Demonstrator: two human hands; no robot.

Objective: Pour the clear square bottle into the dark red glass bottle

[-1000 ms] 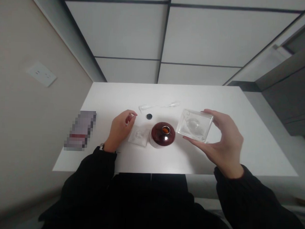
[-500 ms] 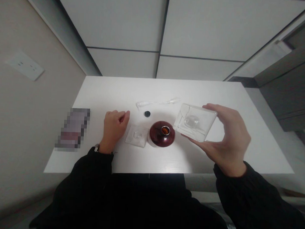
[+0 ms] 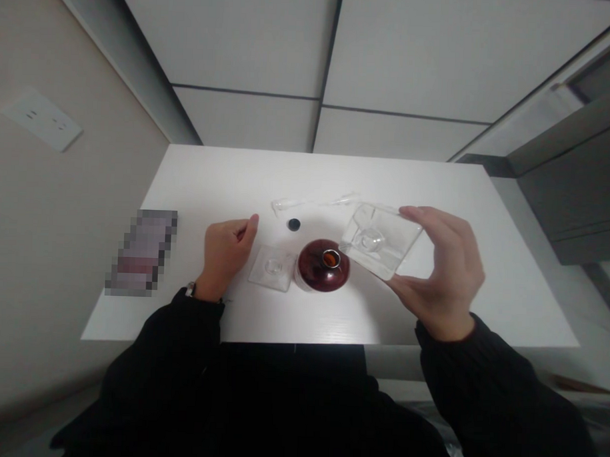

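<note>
While the block [image 3: 397,235] is up in the right hand [image 3: 409,245], the other pieces lie spread on the tabletop [image 3: 457,307]. That hand is spread wide, fingers at the block's far side and thumb at the near one, pinching it firmly by its right part. The block is clear and tilted, its round well [image 3: 371,240] facing the camera; its left corner overlaps the bottle [image 3: 313,275] in view, and whether the two touch I cannot tell.

The left hand [image 3: 228,249] is curled into a loose fist near the plate [image 3: 272,267], with no item showing in it; what the folded fingers might hide I cannot tell.

As far as things have got, the bottle stands upright and uncapped, orange inside its neck [image 3: 330,259], with a black cap [image 3: 294,225] lying behind it. The block has not been set down, the neck is uncovered, and the plate just left of the bottle and the clear tube [image 3: 286,204] farther back lie out of both hands
</note>
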